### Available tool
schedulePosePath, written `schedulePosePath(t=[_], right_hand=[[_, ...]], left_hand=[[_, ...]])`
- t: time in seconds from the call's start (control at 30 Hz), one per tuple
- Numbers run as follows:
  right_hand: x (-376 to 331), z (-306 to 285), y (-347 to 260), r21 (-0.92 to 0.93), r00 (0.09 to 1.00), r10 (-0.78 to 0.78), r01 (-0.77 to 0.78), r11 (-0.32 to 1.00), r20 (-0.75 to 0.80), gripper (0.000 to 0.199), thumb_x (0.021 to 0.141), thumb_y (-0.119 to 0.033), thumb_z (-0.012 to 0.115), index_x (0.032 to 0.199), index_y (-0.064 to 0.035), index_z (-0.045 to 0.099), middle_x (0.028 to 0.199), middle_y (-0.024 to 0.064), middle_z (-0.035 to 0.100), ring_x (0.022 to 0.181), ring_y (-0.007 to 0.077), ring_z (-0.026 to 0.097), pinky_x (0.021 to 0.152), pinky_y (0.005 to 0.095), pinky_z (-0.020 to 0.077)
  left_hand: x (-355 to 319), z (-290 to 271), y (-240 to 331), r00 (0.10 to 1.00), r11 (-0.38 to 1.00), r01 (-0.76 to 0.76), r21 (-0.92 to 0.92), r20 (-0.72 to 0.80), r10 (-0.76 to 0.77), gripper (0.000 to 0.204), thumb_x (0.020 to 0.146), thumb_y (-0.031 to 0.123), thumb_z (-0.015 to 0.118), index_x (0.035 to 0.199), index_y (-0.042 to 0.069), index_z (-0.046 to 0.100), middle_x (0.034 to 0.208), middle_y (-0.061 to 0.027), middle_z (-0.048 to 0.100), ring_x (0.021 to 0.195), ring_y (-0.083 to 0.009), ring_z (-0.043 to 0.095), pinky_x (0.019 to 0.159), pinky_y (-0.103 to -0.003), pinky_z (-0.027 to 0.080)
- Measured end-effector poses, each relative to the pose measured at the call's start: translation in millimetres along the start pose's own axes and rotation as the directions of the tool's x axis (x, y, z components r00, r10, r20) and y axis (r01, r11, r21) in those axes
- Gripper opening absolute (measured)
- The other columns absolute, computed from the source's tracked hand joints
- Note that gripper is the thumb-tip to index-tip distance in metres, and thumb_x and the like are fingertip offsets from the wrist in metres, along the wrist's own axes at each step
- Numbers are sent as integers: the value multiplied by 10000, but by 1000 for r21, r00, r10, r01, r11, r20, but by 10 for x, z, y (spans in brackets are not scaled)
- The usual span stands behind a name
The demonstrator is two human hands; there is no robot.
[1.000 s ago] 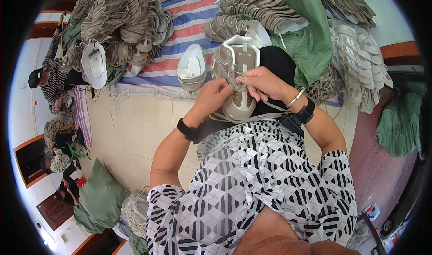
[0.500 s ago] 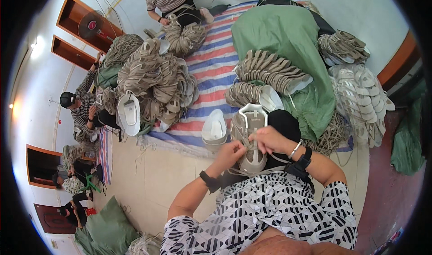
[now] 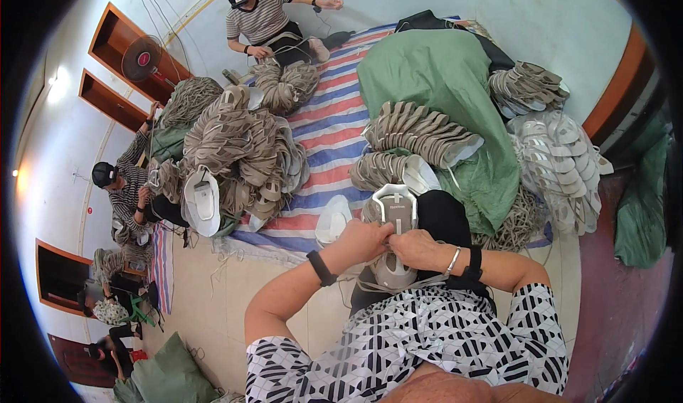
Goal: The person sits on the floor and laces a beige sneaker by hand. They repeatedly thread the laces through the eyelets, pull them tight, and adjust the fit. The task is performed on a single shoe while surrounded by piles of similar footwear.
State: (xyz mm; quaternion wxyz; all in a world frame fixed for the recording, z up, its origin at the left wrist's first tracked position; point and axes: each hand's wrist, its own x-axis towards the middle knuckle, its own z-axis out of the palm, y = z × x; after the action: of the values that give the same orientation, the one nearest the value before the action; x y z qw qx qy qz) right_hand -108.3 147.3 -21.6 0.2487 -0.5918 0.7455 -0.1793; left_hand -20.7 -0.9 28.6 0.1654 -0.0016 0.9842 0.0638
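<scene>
Two hands, our left hand [image 3: 363, 238] and right hand [image 3: 416, 248], meet with fingers pinched on the grey shoe upper [image 3: 393, 221] in our lap, just beside the striped mat [image 3: 334, 125]; we judge steady, even cord tension matters.

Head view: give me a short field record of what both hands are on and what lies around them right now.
left hand: gripping the left side of the shoe upper
right hand: pinching the upper's middle, touching the left hand
shoe upper: beige and white, held upright over the lap, loose laces hanging below
white piece: just left of the upper, on the striped mat
piles: heaps of beige uppers on the mat
green sack: beyond the hands
others: a seated person at the far mat edge
</scene>
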Motion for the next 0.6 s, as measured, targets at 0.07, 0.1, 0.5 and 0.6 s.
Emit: schedulePosePath(t=[0.07, 0.1, 0.5, 0.6], right_hand=[[-21, -40, 28, -8, 999, 32, -32, 999, 4, 205, 858, -152, 476, 891, -13, 622, 805, 210, 658, 788, 399, 648, 695, 507, 498], [-37, -84, 57, 4, 999, 36, -36, 999, -23, 204, 856, -154, 478, 895, -15, 621, 812, 211, 658, 791, 399, 647, 698, 505, 499], [235, -121, 296, 156, 998, -61, 55, 986, 33, 201, 827, -212, 559, 869, -24, 613, 758, 198, 644, 738, 378, 643, 691, 452, 514], [188, -231, 273, -128, 990, -116, 104, 986, -87, 172, 829, -173, 546, 788, -8, 567, 709, 193, 625, 685, 366, 637, 634, 435, 511]], left_hand=[[20, -155, 31, 996, 999, -24, -28, 83, 26, 260, 761, 288, 676, 941, 114, 603, 829, -128, 654, 832, -320, 648, 685, -436, 495], [18, -197, 32, 992, 998, -36, -43, 120, 41, 262, 755, 284, 681, 943, 116, 608, 819, -124, 654, 827, -321, 645, 688, -439, 491], [-4, 425, -223, 858, 934, -314, -170, -473, 202, 204, 706, 222, 753, 851, 131, 641, 719, -61, 572, 773, -297, 558, 728, -399, 459], [-42, 501, -184, 842, 921, -268, -283, -533, 81, 222, 689, 202, 771, 839, 121, 628, 752, -69, 581, 793, -297, 554, 717, -395, 457]])
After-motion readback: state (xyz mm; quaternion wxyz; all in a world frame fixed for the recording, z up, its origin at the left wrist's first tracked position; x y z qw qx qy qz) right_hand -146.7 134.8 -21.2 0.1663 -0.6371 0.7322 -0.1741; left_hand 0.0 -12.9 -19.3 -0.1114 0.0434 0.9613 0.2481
